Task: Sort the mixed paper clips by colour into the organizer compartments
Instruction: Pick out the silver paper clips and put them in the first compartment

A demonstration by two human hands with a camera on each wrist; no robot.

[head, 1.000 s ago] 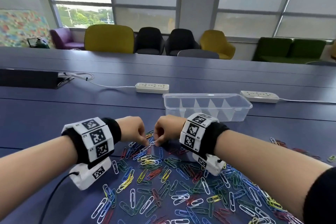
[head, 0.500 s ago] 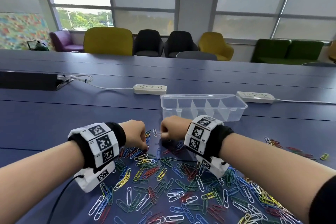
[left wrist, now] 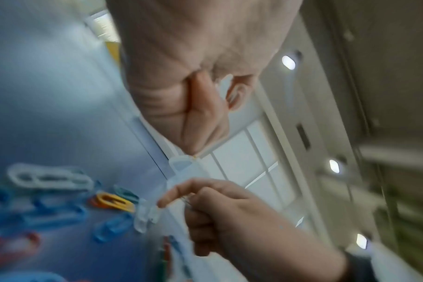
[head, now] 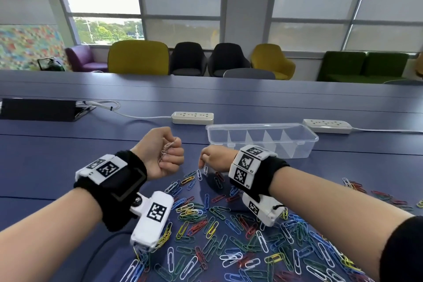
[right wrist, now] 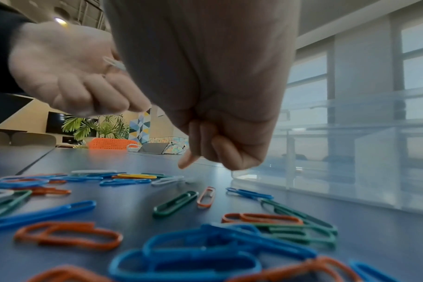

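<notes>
From the head: left hand [head: 162, 152] curling, palm up, round a few white wire paper clips [head: 166, 151]; right hand [head: 214, 158] hanging loosely curled over the scattered coloured paper clips [head: 229, 231], clear plastic compartment organizer [head: 261, 139] lying just beyond. Left wrist: blurring. Right wrist: dangling bent fingers [right wrist: 220, 148], gripping nothing.

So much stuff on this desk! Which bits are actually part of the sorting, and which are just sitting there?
Part of the job:
- mixed paper clips
- clear organizer
- white clips held in the left hand
- right hand

Just lying about:
- two power strips
- black device
- chairs
</notes>
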